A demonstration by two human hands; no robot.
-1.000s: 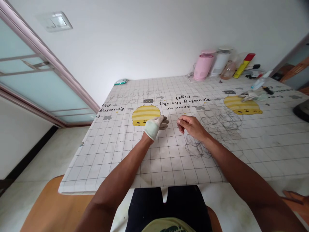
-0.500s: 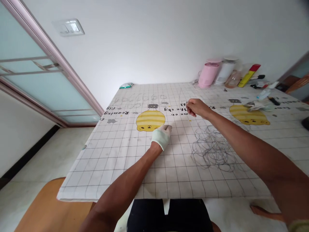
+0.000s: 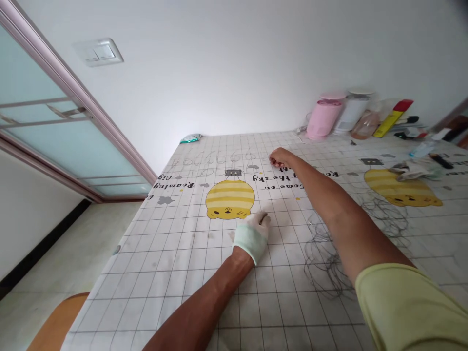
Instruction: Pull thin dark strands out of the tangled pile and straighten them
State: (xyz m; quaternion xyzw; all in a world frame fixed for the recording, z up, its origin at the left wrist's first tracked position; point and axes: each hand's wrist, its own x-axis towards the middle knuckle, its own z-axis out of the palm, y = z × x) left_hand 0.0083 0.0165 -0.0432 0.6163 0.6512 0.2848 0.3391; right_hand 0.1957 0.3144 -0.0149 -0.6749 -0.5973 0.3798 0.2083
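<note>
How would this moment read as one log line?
left hand: gloved, near yellow bear print | right hand: bare, fingers curled, any held item unclear | tangled strands: on tablecloth, partly hidden by right forearm

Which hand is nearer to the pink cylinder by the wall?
The right hand. It is left of the pink cylinder and a little closer to the camera; the gloved left hand is farther left and much closer to the camera.

On the checked tabletop [image 3: 175, 263], a row of faint loops [image 3: 221, 157] lies left of the bare right fingers [image 3: 276, 158]. Tangled strands [image 3: 323, 273] spread right of the gloved left fingers [image 3: 263, 219]; a pink container [image 3: 324, 119] stands beyond and right of the bare ones.
</note>
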